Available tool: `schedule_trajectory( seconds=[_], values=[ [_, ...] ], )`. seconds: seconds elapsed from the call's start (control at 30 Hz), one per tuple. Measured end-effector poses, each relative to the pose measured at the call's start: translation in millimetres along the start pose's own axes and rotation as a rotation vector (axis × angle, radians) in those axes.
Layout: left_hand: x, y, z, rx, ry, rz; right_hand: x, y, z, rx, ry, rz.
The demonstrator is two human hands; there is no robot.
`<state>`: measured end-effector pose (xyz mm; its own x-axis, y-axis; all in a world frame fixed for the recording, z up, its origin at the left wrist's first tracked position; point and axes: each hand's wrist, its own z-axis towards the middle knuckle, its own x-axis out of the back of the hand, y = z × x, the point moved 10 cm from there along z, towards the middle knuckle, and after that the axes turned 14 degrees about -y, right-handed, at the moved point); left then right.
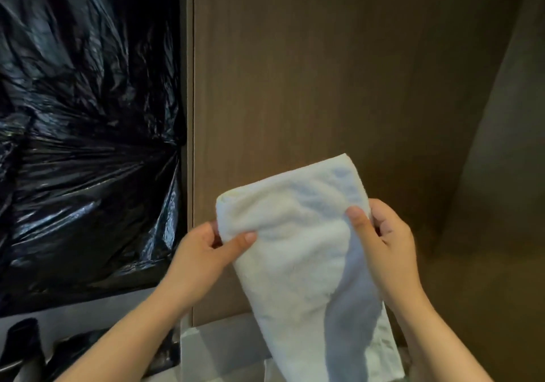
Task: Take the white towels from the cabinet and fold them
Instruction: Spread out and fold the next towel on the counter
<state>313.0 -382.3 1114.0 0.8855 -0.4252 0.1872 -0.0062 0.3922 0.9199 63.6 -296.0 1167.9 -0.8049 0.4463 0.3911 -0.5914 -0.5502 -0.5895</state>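
Up close, both hands (203,252) (386,246) pinch a fluffy, folded white towel (298,243).

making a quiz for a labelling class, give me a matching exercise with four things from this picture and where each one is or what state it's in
Things
1. white terry towel
2. shiny black plastic bag
3. brown wood-grain cabinet panel
4. black shoes

Places or states
A. low in the left corner of the view
B. gripped by the left hand and the right hand
C. upright behind the held cloth
D. fills the left side of the view

Pairs: 1-B, 2-D, 3-C, 4-A
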Motion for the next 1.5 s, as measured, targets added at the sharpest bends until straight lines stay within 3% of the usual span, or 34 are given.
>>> schedule_trajectory(
  seconds=[0.33,0.5,0.6,0.77,1.0,1.23,1.5],
  values=[
    [10,160,-11,-0.383,0.338,0.258,77,-82,25,0.127,0.166,-0.125],
    [16,222,-29,-0.621,0.397,0.417,96,-121,34,0.242,0.293,-0.135],
    [16,254,-30,-0.653,0.361,0.600,95,-154,44,0.378,0.261,-0.276],
    [21,299,-37,-0.699,0.316,0.629,104,-207,62,0.538,0.228,-0.446],
    [2,370,-44,-0.776,0.306,1.055,140,-269,77,0.648,0.321,-0.659],
    [-21,443,-33,-0.805,0.432,1.359,175,-309,99,0.636,0.368,-0.817],
    [-44,527,-14,-0.868,0.511,1.456,239,-340,136,0.614,0.540,-0.835]
  ],
)
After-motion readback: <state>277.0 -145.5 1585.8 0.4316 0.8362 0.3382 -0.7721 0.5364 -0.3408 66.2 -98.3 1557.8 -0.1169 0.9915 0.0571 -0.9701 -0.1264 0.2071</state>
